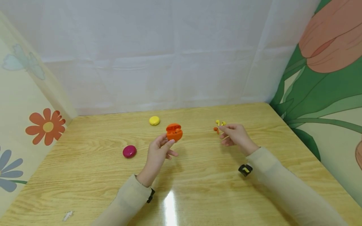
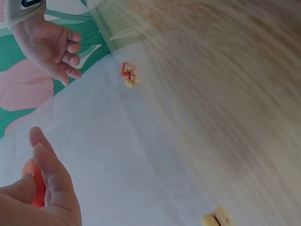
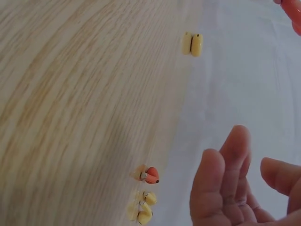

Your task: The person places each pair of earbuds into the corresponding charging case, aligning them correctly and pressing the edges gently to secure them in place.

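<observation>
My left hand [image 1: 158, 149] grips a round orange earbud case [image 1: 174, 135] above the table. Its lid is up, and an orange earbud shows inside. Over at the right, my right hand [image 1: 237, 135] hovers with thumb and fingers apart, holding nothing, as the right wrist view confirms. Close to its fingertips, one orange earbud [image 3: 151, 176] and two yellow earbuds [image 3: 145, 216] lie on the tabletop. In the left wrist view, the orange case [image 2: 39, 186] is partly hidden by the thumb and fingers.
A closed yellow case [image 1: 154, 121] stands toward the back of the wooden table [image 1: 192, 175]. Left of my left hand lies a closed magenta case [image 1: 129, 151]. White cloth [image 1: 175, 78] hangs behind the table, and flower-printed panels [image 1: 333, 103] flank it.
</observation>
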`<action>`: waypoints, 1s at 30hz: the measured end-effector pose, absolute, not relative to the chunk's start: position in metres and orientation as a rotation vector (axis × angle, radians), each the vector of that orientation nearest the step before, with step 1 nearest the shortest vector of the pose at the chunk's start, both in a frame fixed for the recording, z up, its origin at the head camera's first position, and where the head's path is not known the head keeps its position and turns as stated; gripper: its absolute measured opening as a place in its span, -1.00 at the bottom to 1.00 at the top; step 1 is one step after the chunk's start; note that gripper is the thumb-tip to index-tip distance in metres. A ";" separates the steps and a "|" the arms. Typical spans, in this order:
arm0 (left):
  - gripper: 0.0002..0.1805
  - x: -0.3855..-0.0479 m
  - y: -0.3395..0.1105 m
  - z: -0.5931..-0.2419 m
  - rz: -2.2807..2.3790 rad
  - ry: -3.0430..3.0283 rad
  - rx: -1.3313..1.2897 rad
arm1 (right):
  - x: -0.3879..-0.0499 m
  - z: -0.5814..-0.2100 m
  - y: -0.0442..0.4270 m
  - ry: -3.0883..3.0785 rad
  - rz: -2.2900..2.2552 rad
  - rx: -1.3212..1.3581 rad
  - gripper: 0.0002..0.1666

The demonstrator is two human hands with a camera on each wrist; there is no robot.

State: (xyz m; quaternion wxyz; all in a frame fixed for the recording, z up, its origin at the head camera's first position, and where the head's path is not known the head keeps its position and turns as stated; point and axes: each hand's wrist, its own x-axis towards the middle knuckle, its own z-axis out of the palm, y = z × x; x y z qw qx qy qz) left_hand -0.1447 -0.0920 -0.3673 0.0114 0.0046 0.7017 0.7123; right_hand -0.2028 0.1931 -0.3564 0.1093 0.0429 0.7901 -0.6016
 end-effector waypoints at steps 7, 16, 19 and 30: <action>-0.57 -0.144 -0.092 -0.367 2.219 2.185 0.010 | -0.207 -0.359 0.195 2.290 -1.751 0.174 -0.46; -0.58 -0.143 -0.091 -0.367 2.231 2.184 0.030 | -0.213 -0.363 0.196 2.236 -1.785 0.221 -0.48; -0.58 -0.144 -0.091 -0.368 2.229 2.187 0.031 | -0.214 -0.364 0.197 2.212 -1.809 0.226 -0.48; -0.60 -0.143 -0.091 -0.368 2.233 2.185 0.024 | -0.220 -0.369 0.198 2.159 -1.822 0.258 -0.45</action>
